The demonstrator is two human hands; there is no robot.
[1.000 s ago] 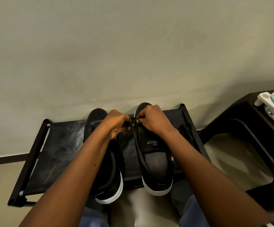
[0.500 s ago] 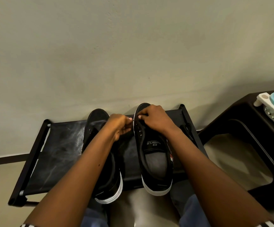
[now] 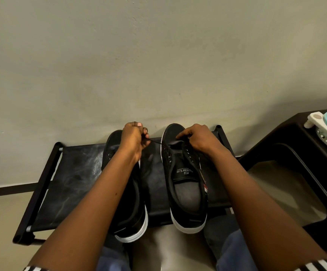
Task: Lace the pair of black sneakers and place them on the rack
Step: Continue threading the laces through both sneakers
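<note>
Against a plain pale wall sits a low black rack [image 3: 76, 173] with a fabric shelf, and two black sneakers with white soles rest on it side by side, toes toward the wall. One person's bare forearms reach in from below. Their left hand [image 3: 134, 140] is pinched closed on a thin black lace [image 3: 155, 142], drawn taut from the right sneaker [image 3: 186, 178]. Their right hand [image 3: 198, 138] grips that shoe's front by the eyelets. Under the left forearm lies the left sneaker [image 3: 131, 212].
</note>
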